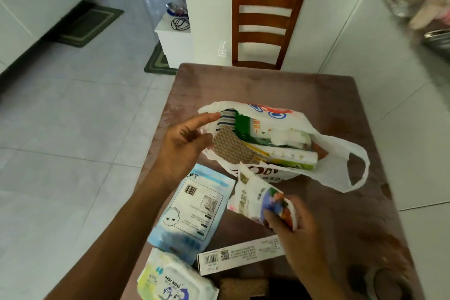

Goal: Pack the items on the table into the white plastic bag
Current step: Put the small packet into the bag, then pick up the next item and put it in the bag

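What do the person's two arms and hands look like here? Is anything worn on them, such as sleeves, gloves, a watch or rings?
Both forearms are bare as far as the picture shows: no sleeve reaches into view. The left hand and the right hand wear no gloves. No watch, bracelet or ring is visible on either wrist or on the fingers. The right hand is slightly blurred, so a thin ring there cannot be ruled out.

At frame centre the left hand touches the rim of the white plastic bag lying on the brown table, while the right hand grips a small printed packet just below the bag.
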